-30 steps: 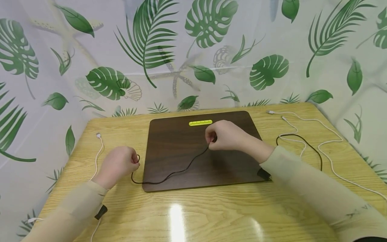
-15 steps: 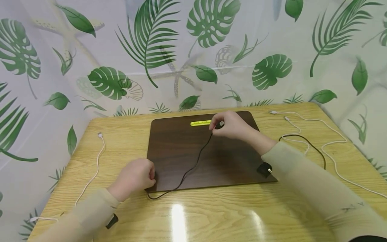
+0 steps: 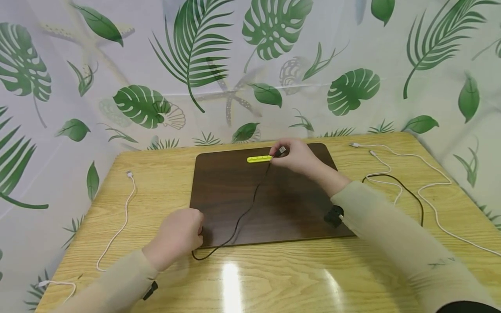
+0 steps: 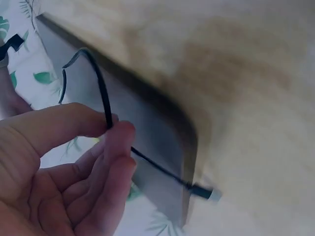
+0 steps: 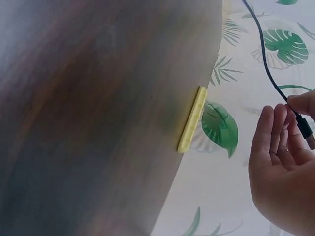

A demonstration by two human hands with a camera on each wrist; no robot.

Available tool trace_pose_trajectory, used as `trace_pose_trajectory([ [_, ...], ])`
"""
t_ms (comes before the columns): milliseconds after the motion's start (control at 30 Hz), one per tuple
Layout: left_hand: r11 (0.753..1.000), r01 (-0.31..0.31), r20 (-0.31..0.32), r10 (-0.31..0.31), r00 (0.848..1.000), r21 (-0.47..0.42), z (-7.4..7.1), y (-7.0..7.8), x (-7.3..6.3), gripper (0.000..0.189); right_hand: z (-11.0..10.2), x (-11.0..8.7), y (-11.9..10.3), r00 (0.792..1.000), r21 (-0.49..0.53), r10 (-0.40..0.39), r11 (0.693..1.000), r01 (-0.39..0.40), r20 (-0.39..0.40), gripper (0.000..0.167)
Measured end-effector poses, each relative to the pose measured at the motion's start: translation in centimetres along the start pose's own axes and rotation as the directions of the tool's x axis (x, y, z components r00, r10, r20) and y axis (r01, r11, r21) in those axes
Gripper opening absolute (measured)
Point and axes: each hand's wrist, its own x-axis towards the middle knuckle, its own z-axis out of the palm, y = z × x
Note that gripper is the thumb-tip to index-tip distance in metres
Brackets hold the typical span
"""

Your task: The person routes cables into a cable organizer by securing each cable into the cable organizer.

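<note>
My right grip [image 3: 295, 155] pinches the black cable [image 4: 102, 91] behind one plug [image 5: 303, 128], now raised near the yellow strip [image 3: 259, 159]; my left grip [image 3: 176, 237], lowered to the near-left corner of the dark board [image 3: 223, 187], pinches near the other end, stretching it across.

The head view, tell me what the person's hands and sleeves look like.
The left hand and right hand are bare. The left sleeve and right sleeve are long and pale beige-green; the right has small dark markings. A small black device shows beside each sleeve.
</note>
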Motion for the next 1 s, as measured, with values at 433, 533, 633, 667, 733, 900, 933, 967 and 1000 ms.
trace_pose_trajectory([
  [433,0.997,-0.03,0.011,0.029,1.0,0.066,-2.7,1.0,-0.8,0.052,0.7,0.9,-0.3,0.998,0.096,0.01,0.995,-0.004,-0.062,0.012],
  [533,0.995,-0.088,0.016,0.087,0.996,0.055,-2.4,2.0,-0.9,0.053,0.7,1.1,-0.6,0.998,0.124,0.024,0.992,-0.017,-0.059,0.016],
  [633,0.991,-0.133,0.027,0.133,0.991,0.03,-2.1,2.8,-0.8,0.054,0.8,1.3,-0.7,0.998,0.145,0.026,0.989,-0.017,-0.056,0.017],
  [667,0.99,-0.143,0.028,0.142,0.989,0.022,-2.0,3.0,-0.8,0.054,0.8,1.4,-0.7,0.998,0.15,0.023,0.989,-0.015,-0.056,0.018],
  [733,0.989,-0.147,0.031,0.146,0.989,0.005,-1.8,3.3,-0.6,0.056,0.8,1.5,-0.6,0.998,0.155,0.021,0.988,-0.012,-0.06,0.018],
  [900,0.987,-0.156,0.029,0.157,0.987,-0.028,-1.2,3.5,-0.2,0.059,0.9,1.8,-0.5,0.996,0.156,0.052,0.987,-0.041,-0.067,0.027],
  [933,0.987,-0.159,0.032,0.16,0.987,-0.038,-1.0,3.5,-0.1,0.057,0.9,1.9,-0.4,0.995,0.151,0.065,0.987,-0.053,-0.069,0.028],
  [967,0.985,-0.164,0.032,0.166,0.986,-0.045,-0.9,3.5,-0.1,0.051,0.9,1.9,-0.4,0.995,0.146,0.076,0.987,-0.065,-0.072,0.03],
  [1000,0.984,-0.17,0.032,0.171,0.985,-0.05,-0.8,3.5,0.0,0.043,0.8,2.0,-0.4,0.993,0.138,0.086,0.988,-0.075,-0.076,0.032],
])
